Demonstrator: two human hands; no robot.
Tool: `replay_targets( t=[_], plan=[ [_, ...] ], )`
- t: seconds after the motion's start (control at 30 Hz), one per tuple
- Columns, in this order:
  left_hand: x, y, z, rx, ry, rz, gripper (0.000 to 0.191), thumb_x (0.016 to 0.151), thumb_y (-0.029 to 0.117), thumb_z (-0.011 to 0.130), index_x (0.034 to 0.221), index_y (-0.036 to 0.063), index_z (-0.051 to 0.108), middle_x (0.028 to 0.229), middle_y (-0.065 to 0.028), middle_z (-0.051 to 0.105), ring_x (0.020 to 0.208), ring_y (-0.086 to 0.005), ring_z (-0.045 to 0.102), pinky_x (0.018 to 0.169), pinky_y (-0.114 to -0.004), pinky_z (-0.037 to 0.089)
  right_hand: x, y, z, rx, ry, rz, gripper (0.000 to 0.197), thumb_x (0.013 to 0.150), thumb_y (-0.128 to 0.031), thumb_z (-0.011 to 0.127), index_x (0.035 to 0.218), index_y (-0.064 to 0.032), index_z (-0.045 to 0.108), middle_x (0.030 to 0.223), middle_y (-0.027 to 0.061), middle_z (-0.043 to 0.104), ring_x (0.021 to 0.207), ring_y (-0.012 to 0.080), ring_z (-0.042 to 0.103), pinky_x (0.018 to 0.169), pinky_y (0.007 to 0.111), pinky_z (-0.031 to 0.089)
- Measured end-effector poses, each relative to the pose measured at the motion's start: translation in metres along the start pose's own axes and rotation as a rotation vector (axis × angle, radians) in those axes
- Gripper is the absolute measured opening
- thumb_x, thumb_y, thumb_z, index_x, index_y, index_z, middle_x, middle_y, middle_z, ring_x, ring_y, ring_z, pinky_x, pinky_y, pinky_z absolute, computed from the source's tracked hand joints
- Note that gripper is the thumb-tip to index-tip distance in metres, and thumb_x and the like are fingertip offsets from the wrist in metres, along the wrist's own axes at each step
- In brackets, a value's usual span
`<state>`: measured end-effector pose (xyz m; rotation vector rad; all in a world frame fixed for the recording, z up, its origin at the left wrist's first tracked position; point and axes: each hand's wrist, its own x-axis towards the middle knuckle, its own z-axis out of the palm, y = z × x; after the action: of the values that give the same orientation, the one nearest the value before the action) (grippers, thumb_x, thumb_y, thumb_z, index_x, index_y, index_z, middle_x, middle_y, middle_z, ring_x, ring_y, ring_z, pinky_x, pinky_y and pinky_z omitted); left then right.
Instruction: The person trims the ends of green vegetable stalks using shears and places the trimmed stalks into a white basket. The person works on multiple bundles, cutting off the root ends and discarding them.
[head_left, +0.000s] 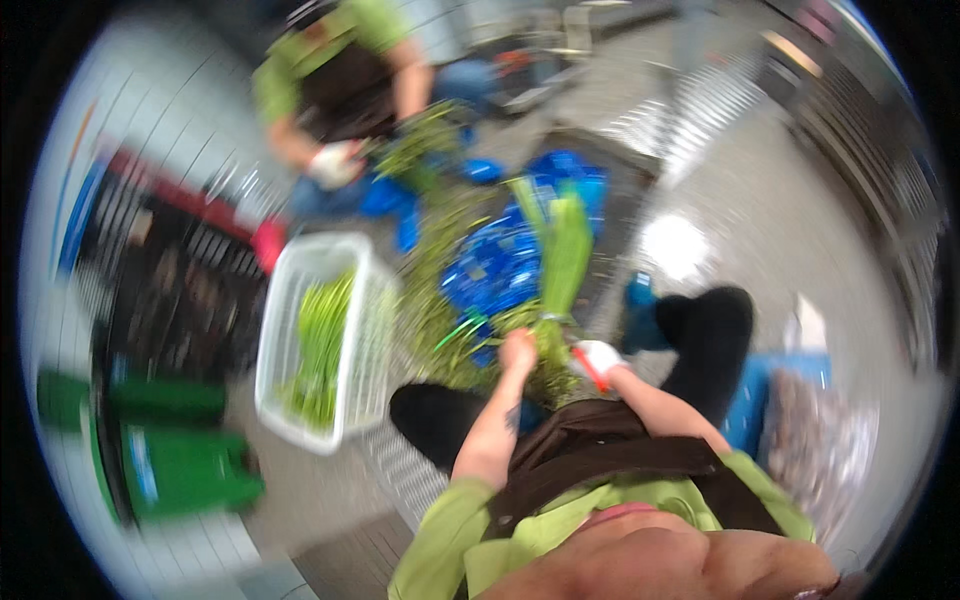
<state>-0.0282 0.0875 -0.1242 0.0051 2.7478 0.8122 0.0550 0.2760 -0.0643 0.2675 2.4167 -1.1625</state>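
My right hand (598, 360), in a white glove, is closed on a red-handled tool (591, 369), perhaps a knife; motion blur hides its blade. My left hand (519, 349), bare, is at the trimmed greens near the lower end of a bunch of long green stalks (568, 251); its exact hold is blurred. The bunch lies pointing away from me, partly over blue plastic bags (491, 262). Loose green trimmings (439, 315) are heaped beneath and left of my hands. A white plastic basket (265, 360) at the left holds long green stalks (322, 345).
A co-worker (345, 82) with one white glove sits across at the upper left, holding greens (427, 142). Green bins (180, 469) stand at the lower left. At the right are a blue crate (746, 405) and a filled clear bag (810, 442). A metal drain grate (405, 469) lies by my left knee.
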Motion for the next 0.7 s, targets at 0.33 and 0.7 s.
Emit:
replay_targets(
  t=[0.33,0.7],
  plan=[
    [-0.013,0.023,-0.009,-0.044,0.139,-0.011,0.015,0.081,0.017,0.062,0.089,0.0049,0.065,0.096,-0.0151,0.061,0.094,-0.0329,0.059,0.082,-0.044,0.048,-0.001,-0.012,0.000,0.028,-0.074,0.133,0.033,0.073,-0.028,0.059,0.095,-0.0047,0.065,0.082,0.0188,0.066,0.080,0.0333,0.064,0.076,0.036,0.049],
    [-0.011,0.028,-0.011,-0.063,0.052,-0.067,0.019,0.083,0.017,0.060,0.097,0.0057,0.064,0.105,-0.0128,0.061,0.102,-0.0305,0.057,0.085,-0.044,0.046,0.009,0.007,0.012,0.071,-0.078,0.148,0.028,0.071,-0.027,0.060,0.088,-0.0047,0.063,0.076,0.0171,0.065,0.072,0.0306,0.064,0.070,0.036,0.049]
  ],
)
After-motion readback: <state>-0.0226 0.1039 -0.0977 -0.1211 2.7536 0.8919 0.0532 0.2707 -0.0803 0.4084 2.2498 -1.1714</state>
